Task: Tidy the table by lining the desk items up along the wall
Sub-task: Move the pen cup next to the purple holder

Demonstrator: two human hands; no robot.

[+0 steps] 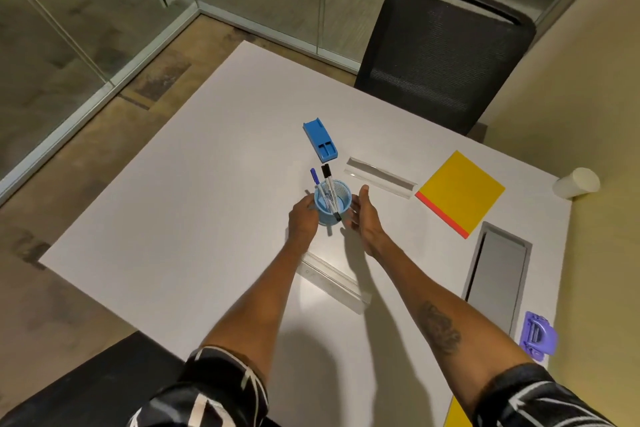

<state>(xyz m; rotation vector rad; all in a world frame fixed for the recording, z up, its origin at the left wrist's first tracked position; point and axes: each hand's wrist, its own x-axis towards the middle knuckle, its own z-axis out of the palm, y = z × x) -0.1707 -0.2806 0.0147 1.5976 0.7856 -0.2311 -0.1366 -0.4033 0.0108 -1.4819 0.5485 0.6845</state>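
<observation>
A blue mesh pen cup (341, 196) stands in the middle of the white table (194, 204) with two markers leaning in it. My left hand (303, 220) curls around the cup's left side and touches it. My right hand (367, 215) is beside the cup's right side, fingers apart, its thumb up. A blue whiteboard eraser (320, 141) lies just beyond the cup. A clear ruler (381, 177) lies to the right of the cup, and a second clear ruler (334, 282) lies under my forearms. A yellow notepad (460, 192) is further right.
The cream wall (595, 107) runs along the table's right edge. A white paper cup (576, 183) lies tipped at the wall, and a purple hole punch (538, 336) sits near it. A grey cable hatch (498, 274) is set in the table. A black chair (443, 55) stands at the far side.
</observation>
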